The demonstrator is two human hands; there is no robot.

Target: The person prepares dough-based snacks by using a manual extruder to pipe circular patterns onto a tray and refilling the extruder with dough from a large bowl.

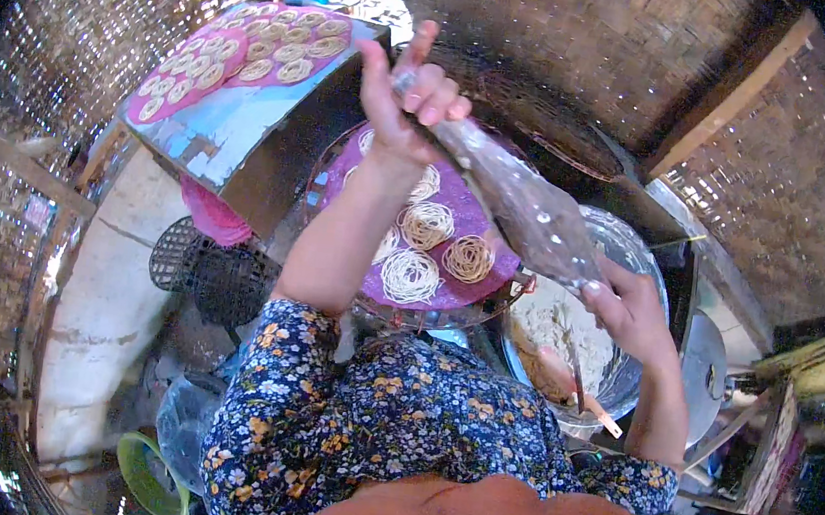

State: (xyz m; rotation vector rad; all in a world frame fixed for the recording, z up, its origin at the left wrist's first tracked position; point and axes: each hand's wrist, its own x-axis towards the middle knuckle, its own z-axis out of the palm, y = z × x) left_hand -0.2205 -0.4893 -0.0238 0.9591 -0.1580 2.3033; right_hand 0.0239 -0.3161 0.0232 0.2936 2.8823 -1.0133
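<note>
A clear plastic piping bag (520, 197), smeared with pale paste and looking nearly flat, stretches slantwise between my hands. My left hand (422, 96) grips its upper end with curled fingers, the thumb and index finger raised. At the lower end, my right hand (630, 307) pinches the plastic between thumb and fingers. Beneath the bag lies a round purple sheet (478, 283) on a wire rack, bearing several coiled nests of pale strands (411, 275). Below my right hand stands a large basin (654, 264) of pale dough (563, 326), with a pink-handled utensil in it.
At the upper left, a blue-topped box (244, 138) carries purple sheets (296, 72) with more coiled nests. A black plastic chair (229, 276) and a green tub (152, 477) are at left. Woven bamboo walls surround the space; a round metal lid (701, 378) is at right.
</note>
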